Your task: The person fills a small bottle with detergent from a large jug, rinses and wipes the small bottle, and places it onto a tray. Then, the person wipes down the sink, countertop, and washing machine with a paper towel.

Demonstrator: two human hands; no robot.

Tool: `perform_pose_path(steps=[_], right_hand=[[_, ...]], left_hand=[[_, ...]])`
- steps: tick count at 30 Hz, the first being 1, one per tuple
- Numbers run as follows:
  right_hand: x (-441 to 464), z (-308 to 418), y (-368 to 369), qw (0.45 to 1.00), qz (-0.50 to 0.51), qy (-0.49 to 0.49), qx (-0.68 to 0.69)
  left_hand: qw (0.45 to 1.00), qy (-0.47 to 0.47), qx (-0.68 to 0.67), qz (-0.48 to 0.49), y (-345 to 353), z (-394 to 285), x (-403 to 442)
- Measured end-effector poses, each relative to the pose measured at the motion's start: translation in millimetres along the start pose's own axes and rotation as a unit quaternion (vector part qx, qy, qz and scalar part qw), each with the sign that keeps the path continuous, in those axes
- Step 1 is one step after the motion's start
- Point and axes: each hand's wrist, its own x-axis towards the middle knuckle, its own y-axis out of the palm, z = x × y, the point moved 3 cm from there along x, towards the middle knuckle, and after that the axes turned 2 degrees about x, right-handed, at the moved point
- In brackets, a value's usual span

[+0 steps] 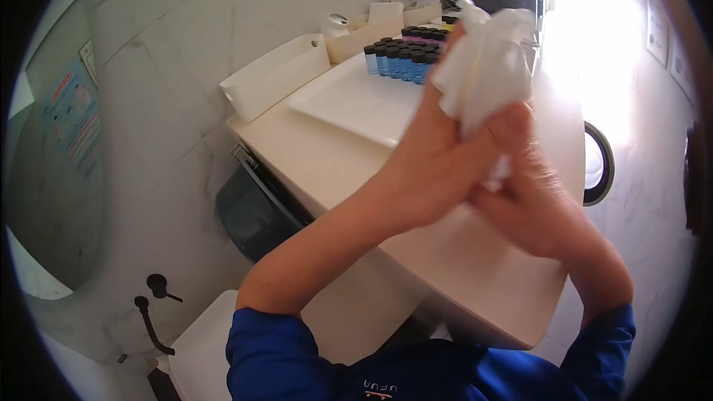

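A crumpled white cloth or tissue is raised above the right part of the table. My left hand is wrapped against its left side, with the upper fingers hidden behind the white folds. Against the lower right of the cloth, my right hand is closed, its fingers curled beside my left palm. Both hands touch each other. Behind them, several small bottles with black caps and blue liquid stand at the back of a white tray.
The cream table spans the middle. White bins line the wall side. A dark basin hangs at the table's left edge. A sink with a black faucet is at lower left.
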Motion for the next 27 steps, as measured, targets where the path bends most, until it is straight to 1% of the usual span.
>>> perform_pose_path(steps=[1,2,3,4,5,6,7,8,9,10,11,12,13,14,15,17,18,20,21,22,24,25,27], right_hand=[[3,7,9,0.998,0.013,-0.048,-0.049],[7,19,12,0.991,0.065,-0.07,-0.089],[9,25,8,0.987,0.089,-0.079,-0.109],[11,30,5,0.982,0.112,-0.088,-0.128],[9,31,-1,0.977,0.151,-0.086,-0.126],[5,27,-7,0.976,0.167,-0.081,-0.115],[1,24,-14,0.975,0.181,-0.075,-0.104],[-4,21,-20,0.974,0.196,-0.069,-0.093],[-10,11,-22,0.956,0.215,-0.059,-0.19],[-15,3,-22,0.929,0.231,-0.046,-0.285],[-18,-4,-22,0.919,0.242,-0.039,-0.308],[-20,-9,-20,0.92,0.237,-0.037,-0.31],[-22,-17,-19,0.923,0.226,0.007,-0.31],[-23,-22,-19,0.925,0.215,0.05,-0.309],[-23,-22,-20,0.926,0.215,0.047,-0.308],[-21,-25,-19,0.934,0.209,0.044,-0.286],[-21,-27,-18,0.942,0.203,0.039,-0.264],[-19,-28,-17,0.944,0.2,0.033,-0.26],[-19,-28,-17,0.944,0.199,0.023,-0.262],[-18,-28,-17,0.945,0.201,0.025,-0.258],[-18,-29,-16,0.939,0.212,0.058,-0.264],[-17,-31,-15,0.941,0.211,0.061,-0.259],[-20,-34,-13,0.933,0.208,0.015,-0.293]], left_hand=[[0.996,-0.053,-0.012,-0.068,-7,0,-4],[0.985,-0.106,-0.026,-0.136,-17,-1,-7],[0.981,-0.116,0.012,-0.153,-30,-9,-10],[0.977,-0.083,0.001,-0.199,-43,-9,-11],[0.966,-0.073,0.018,-0.247,-58,-17,-8],[0.959,-0.025,0.051,-0.277,-79,-20,-2],[0.952,-0.017,0.082,-0.295,-103,-21,5],[0.936,0.002,0.16,-0.314,-123,-20,13],[0.912,0.01,0.255,-0.321,-154,-10,22],[0.901,-0.027,0.316,-0.297,-179,2,29],[0.884,-0.064,0.376,-0.27,-203,17,35],[0.844,-0.106,0.445,-0.279,-235,42,41],[0.798,-0.145,0.51,-0.286,-258,69,45],[0.742,-0.218,0.594,-0.221,-263,96,42],[0.67,-0.289,0.667,-0.153,-263,115,38],[0.59,-0.422,0.688,-0.014,-227,129,18],[0.587,-0.426,0.688,-0.01,-221,131,19],[0.559,-0.43,0.708,0.043,-211,134,20],[0.575,-0.447,0.684,0.051,-206,134,21],[0.572,-0.451,0.683,0.053,-198,133,20],[0.563,-0.417,0.711,0.064,-177,129,22],[0.56,-0.417,0.712,0.069,-165,124,21],[0.604,-0.371,0.701,0.077,-135,113,20]])
